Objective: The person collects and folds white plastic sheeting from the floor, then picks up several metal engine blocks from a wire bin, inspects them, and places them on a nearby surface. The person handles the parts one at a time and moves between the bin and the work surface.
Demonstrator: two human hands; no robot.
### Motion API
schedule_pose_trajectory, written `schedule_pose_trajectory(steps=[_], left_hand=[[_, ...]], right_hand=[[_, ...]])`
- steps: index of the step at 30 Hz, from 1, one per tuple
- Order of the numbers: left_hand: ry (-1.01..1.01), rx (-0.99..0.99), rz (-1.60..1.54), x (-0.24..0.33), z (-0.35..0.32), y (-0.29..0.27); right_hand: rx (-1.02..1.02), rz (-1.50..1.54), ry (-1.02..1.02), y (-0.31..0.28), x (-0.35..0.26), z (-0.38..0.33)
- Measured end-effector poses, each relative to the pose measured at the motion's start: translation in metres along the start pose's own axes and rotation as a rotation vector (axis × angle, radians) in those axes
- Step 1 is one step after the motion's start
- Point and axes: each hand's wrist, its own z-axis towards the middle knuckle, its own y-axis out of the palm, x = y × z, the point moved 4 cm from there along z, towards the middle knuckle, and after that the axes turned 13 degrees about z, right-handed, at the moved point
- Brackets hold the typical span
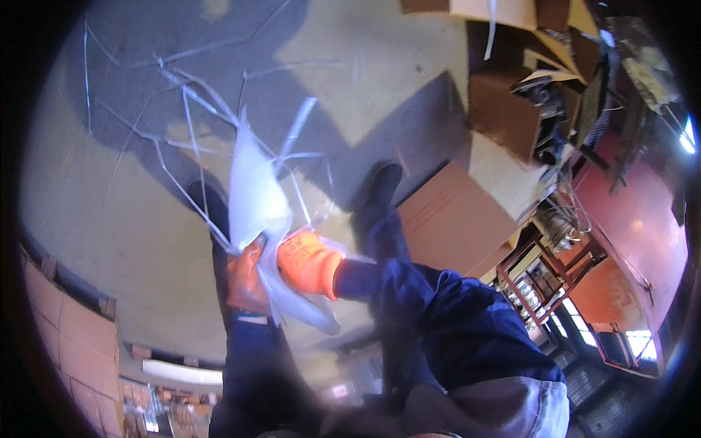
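Both hands wear orange work gloves and are close together in front of me. My left hand is closed on a bunch of translucent white plastic film, part of which drapes over the glove. Beside it, my right hand is closed on the same film, its fingertips hidden by the folds. A loose end of film hangs below the hands. Several thin white plastic straps stick out from the bunch in bent lines, spreading up and to the left.
A flat brown cardboard box lies on the concrete floor right of my feet. Behind it are open cartons with scrap. A red metal container stands at the far right. Stacked pinkish-brown boxes are at the lower left.
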Motion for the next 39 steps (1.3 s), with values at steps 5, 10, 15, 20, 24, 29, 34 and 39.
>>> schedule_pose_trajectory(steps=[5,10,15,20,24,29,34,39], left_hand=[[0.120,0.214,-0.068,0.025,0.003,0.010],[0.079,0.223,-0.096,0.036,0.003,0.022],[0.080,0.257,-0.089,0.042,0.000,0.022],[0.068,0.317,-0.148,0.043,0.001,0.008],[0.097,0.405,-0.128,0.038,0.003,-0.006],[0.069,0.443,-0.064,0.034,0.000,-0.030],[0.072,0.468,0.420,0.053,-0.012,-0.047],[0.017,0.612,-0.076,0.065,-0.019,-0.052]], right_hand=[[0.343,0.777,0.288,-0.093,0.049,-0.047],[1.521,-0.228,0.352,-0.326,0.147,-0.128],[1.382,0.859,0.310,-0.421,0.226,-0.112],[1.323,0.249,0.317,-0.358,0.187,-0.042],[0.891,-0.531,0.138,-0.252,0.134,0.047],[0.291,-1.102,0.125,-0.190,0.073,0.147],[0.479,-0.590,0.436,-0.228,0.027,0.200],[1.219,-0.388,0.241,-0.261,0.035,0.217]])
